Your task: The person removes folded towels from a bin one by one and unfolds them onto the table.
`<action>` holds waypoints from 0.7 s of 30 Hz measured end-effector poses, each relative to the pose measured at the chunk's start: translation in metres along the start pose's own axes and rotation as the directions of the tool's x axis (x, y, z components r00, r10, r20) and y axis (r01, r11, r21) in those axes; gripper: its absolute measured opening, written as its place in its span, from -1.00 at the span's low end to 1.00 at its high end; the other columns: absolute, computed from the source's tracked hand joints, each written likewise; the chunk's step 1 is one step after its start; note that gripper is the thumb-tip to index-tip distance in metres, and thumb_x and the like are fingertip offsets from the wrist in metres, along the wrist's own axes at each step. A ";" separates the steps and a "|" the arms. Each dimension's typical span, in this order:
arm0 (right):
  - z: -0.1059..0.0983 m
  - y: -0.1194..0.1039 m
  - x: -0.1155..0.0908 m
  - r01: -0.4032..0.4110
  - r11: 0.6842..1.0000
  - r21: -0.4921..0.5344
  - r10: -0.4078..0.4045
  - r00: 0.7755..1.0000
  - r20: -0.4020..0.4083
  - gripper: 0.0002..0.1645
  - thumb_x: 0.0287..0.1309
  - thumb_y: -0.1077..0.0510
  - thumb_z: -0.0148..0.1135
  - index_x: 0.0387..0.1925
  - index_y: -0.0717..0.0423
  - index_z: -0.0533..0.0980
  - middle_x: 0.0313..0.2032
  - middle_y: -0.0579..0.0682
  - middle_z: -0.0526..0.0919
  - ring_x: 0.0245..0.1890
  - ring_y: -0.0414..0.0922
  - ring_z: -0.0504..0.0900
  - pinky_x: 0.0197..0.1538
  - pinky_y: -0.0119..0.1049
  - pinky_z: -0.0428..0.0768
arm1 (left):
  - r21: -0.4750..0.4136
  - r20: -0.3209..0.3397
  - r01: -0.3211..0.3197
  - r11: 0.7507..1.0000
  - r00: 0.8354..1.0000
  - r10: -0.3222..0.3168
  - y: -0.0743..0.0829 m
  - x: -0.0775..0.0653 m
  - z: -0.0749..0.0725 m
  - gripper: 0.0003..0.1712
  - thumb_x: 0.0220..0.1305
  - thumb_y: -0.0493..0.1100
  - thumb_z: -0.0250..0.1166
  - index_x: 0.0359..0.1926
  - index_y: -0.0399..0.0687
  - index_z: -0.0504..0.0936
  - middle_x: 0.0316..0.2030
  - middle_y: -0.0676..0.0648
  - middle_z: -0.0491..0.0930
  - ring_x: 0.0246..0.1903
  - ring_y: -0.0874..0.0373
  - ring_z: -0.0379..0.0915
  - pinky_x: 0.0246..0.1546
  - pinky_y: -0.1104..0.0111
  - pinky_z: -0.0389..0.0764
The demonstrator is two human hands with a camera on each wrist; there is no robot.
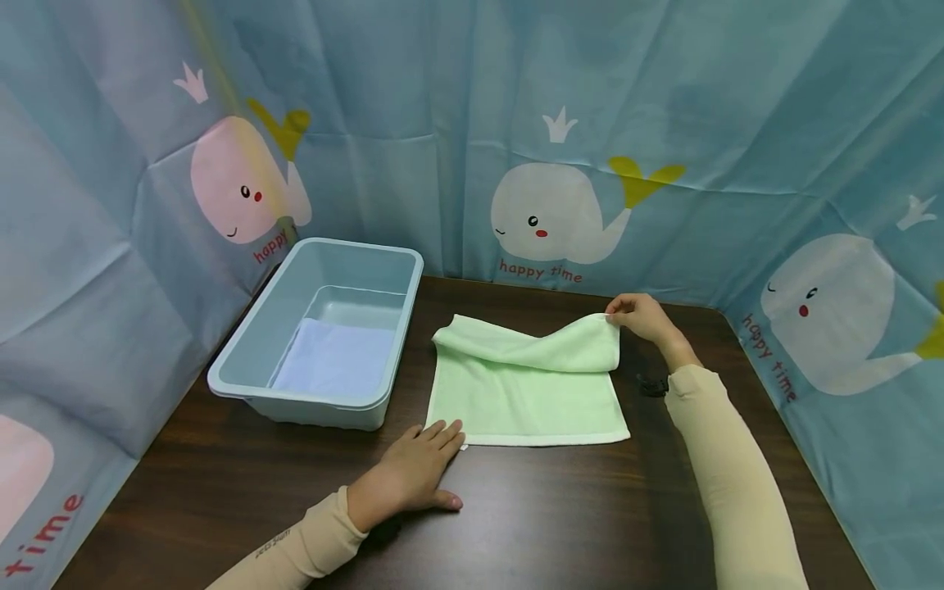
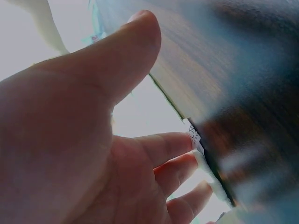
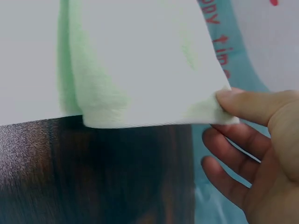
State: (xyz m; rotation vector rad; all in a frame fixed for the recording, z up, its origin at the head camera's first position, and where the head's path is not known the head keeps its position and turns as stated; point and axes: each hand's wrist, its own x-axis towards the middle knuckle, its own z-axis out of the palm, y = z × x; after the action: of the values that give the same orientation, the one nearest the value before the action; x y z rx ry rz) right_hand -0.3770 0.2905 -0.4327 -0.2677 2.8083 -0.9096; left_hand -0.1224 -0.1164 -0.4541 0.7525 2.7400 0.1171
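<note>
A light green towel (image 1: 524, 406) lies on the dark wooden table, its far part folded over toward the near side. My right hand (image 1: 640, 318) pinches the towel's far right corner between thumb and fingers; in the right wrist view that corner of the towel (image 3: 154, 93) is lifted, with the thumb on top. My left hand (image 1: 413, 471) rests at the near left corner with fingers straight, fingertips on the towel's edge. A small white tag (image 2: 195, 137) shows beside those fingertips in the left wrist view.
Left of the towel stands a light blue plastic basin (image 1: 243, 392) with a pale blue folded cloth (image 1: 335, 360) inside. A small black object (image 1: 652, 387) lies by the right sleeve. Behind the table hangs a blue curtain (image 1: 413, 180) printed with whales.
</note>
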 end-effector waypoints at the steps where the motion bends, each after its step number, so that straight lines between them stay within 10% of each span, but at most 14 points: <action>1: 0.003 0.001 0.002 -0.005 1.000 -0.019 0.005 1.000 -0.010 -0.76 0.38 0.09 0.16 -0.10 0.17 0.59 -0.20 0.15 0.60 -0.13 0.18 0.53 -0.10 -0.12 0.51 | 0.003 0.000 0.000 1.000 1.000 0.000 0.000 0.000 0.000 0.06 0.06 0.38 0.36 0.46 -0.06 0.30 0.51 -0.05 0.21 0.48 -0.02 0.17 0.42 0.00 0.28; 21: 0.041 0.010 0.014 -0.066 0.967 -0.244 0.048 0.996 -0.079 -0.81 0.29 0.13 0.26 -0.17 0.18 0.62 -0.21 0.19 0.69 -0.26 0.07 0.63 -0.23 -0.10 0.58 | 0.010 -0.010 0.000 1.000 1.000 0.000 0.002 -0.001 -0.002 0.06 0.04 0.37 0.38 0.44 -0.07 0.32 0.49 -0.06 0.24 0.47 -0.03 0.20 0.41 -0.01 0.30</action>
State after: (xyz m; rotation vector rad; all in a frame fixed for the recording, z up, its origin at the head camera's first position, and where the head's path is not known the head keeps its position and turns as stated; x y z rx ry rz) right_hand -0.3830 0.2722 -0.4726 -0.1892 2.9794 -0.5674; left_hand -0.1217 -0.1153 -0.4515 0.7567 2.7523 0.1074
